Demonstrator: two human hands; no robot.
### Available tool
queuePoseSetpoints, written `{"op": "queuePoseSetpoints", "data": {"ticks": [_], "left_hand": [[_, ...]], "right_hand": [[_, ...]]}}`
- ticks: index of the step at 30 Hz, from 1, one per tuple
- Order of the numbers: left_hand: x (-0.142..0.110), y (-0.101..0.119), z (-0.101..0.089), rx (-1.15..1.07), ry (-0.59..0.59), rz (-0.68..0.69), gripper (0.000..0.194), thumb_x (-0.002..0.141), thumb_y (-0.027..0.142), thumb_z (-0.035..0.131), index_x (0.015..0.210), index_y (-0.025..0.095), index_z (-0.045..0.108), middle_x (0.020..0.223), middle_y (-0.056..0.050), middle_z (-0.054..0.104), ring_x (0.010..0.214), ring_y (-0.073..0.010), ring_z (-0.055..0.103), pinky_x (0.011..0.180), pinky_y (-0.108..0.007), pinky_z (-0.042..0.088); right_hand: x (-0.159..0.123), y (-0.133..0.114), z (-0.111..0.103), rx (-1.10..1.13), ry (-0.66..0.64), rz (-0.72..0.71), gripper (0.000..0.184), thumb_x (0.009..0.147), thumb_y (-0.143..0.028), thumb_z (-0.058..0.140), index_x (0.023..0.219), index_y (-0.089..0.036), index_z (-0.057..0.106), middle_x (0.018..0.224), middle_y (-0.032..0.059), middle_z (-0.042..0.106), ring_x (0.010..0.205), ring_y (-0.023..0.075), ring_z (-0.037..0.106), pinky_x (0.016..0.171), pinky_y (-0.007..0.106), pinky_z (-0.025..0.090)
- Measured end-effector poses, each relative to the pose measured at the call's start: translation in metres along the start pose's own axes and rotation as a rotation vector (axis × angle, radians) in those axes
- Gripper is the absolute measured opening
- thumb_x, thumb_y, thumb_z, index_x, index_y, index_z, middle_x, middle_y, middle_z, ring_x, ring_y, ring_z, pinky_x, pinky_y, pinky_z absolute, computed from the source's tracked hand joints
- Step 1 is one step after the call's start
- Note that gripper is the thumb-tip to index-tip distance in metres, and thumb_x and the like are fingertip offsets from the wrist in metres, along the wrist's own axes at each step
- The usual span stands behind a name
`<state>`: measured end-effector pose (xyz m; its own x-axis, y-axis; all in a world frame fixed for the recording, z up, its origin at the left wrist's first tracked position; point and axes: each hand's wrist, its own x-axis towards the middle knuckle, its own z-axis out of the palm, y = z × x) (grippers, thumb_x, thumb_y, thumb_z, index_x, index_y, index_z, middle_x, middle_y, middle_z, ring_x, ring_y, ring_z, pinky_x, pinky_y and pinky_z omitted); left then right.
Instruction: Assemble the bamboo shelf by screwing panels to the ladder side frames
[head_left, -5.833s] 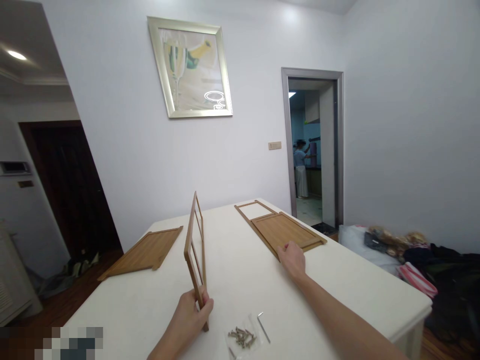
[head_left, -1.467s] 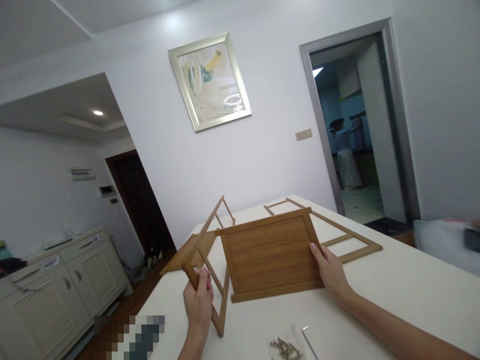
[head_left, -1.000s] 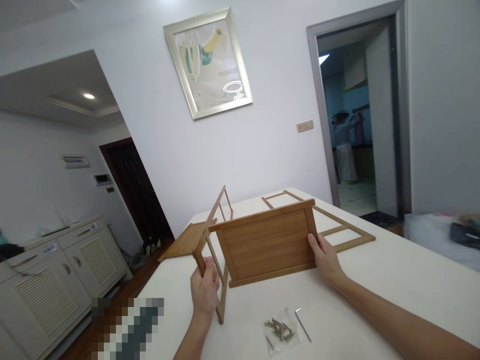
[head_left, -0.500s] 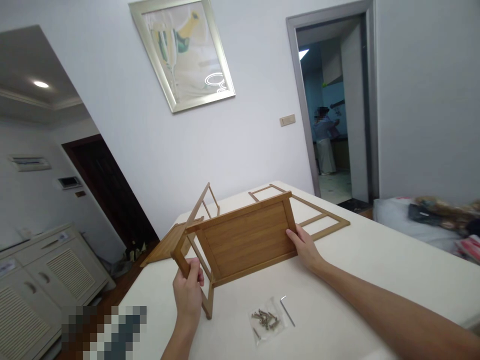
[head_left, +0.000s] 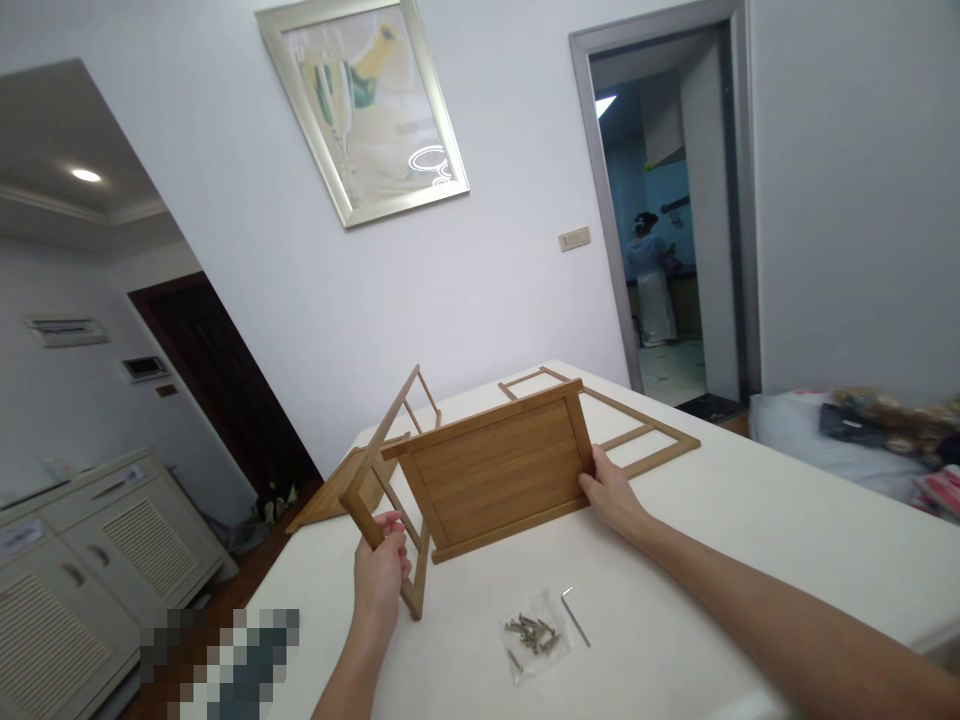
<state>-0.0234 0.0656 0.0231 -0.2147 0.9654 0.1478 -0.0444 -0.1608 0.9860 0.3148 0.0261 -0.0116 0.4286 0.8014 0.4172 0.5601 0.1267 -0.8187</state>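
My left hand (head_left: 384,565) is closed around one bar of a wooden ladder-like side frame (head_left: 361,512), which stands tilted on its long edge and reaches toward the back. In my right hand (head_left: 611,492) is the right end of a rectangular wooden panel (head_left: 502,472), gripped between thumb and fingers. The panel's left end is close to the side frame; a narrow gap shows at its lower corner. In front of the panel lie a clear plastic bag with several screws (head_left: 534,636) and an L-shaped hex key (head_left: 576,617).
A second wooden frame (head_left: 660,466) lies flat on the white table (head_left: 675,560) at the right back. Another wooden panel (head_left: 330,492) lies at the table's left edge. A person (head_left: 651,280) stands beyond the doorway. Clothes (head_left: 885,430) are heaped at the right.
The panel's left end has shifted slightly right, opening a gap from the side frame at the lower corner. My left hand's fingers have shifted on the bar.
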Motion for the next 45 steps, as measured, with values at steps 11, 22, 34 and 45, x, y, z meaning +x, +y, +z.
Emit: {"op": "queuePoseSetpoints", "data": {"ticks": [11,22,34,45], "left_hand": [[-0.011,0.001,0.011,-0.015,-0.010,0.012,0.034,0.063,0.029,0.061,0.095,0.019,0.053,0.050,0.012,0.037,0.038,-0.0048,0.031,0.038,-0.016,0.021],[-0.010,-0.001,0.012,0.009,-0.016,0.019,0.029,0.068,0.032,0.059,0.093,0.019,0.053,0.047,0.012,0.038,0.037,-0.0055,0.032,0.039,-0.017,0.021],[-0.006,-0.006,0.010,0.023,-0.045,0.011,0.026,0.068,0.033,0.058,0.090,0.019,0.053,0.046,0.012,0.036,0.037,-0.0057,0.030,0.039,-0.017,0.021],[-0.006,-0.004,0.012,0.021,-0.030,0.078,0.027,0.069,0.037,0.063,0.087,0.018,0.058,0.054,0.007,0.047,0.043,-0.0092,0.043,0.041,-0.021,0.035]], "right_hand": [[-0.001,0.001,0.004,-0.003,-0.045,-0.032,0.029,0.074,-0.017,0.043,0.102,-0.024,0.043,0.095,0.0055,0.064,0.090,0.0266,0.060,0.079,0.039,0.047],[0.003,0.009,0.007,0.007,-0.043,-0.017,0.037,0.072,-0.019,0.043,0.110,-0.022,0.045,0.098,0.0056,0.065,0.099,0.0262,0.060,0.087,0.039,0.045],[0.003,0.003,0.005,0.011,-0.053,-0.008,0.040,0.070,-0.022,0.042,0.110,-0.022,0.046,0.101,0.0059,0.066,0.096,0.0256,0.061,0.083,0.037,0.046],[0.005,0.004,0.006,-0.014,-0.037,-0.014,0.051,0.069,-0.026,0.042,0.119,-0.019,0.048,0.111,0.0095,0.067,0.104,0.0273,0.063,0.090,0.037,0.047]]}}
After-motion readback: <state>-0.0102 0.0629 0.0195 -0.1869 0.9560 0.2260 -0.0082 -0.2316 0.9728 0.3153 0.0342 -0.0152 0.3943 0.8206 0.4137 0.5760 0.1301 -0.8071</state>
